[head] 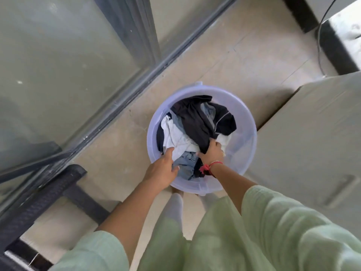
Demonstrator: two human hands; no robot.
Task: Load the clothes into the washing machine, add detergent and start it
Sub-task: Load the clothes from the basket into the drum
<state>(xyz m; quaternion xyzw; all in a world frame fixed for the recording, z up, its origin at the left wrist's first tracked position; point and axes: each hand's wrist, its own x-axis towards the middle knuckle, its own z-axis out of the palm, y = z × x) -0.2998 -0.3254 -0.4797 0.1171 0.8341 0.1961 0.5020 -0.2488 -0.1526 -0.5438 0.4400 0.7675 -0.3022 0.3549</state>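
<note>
Floor tiles (244,55) held a purple tub (252,141) of clothes (175,135). The right hand (212,153), at 5 o'clock, pinched a black garment (197,118) in its grip; the left hand (161,170), at 7 o'clock, curled its grip round clothes.

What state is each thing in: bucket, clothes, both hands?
Bucket: upright on floor, partly full.
Clothes: loose pile inside the bucket.
Dark garment: on top of pile, gripped by right hand.
Right hand: grips the dark garment.
Left hand: on the clothes, grip unclear.

Soft daylight, hazy glass, blurred edges, wide-angle bending, faint shadows
</note>
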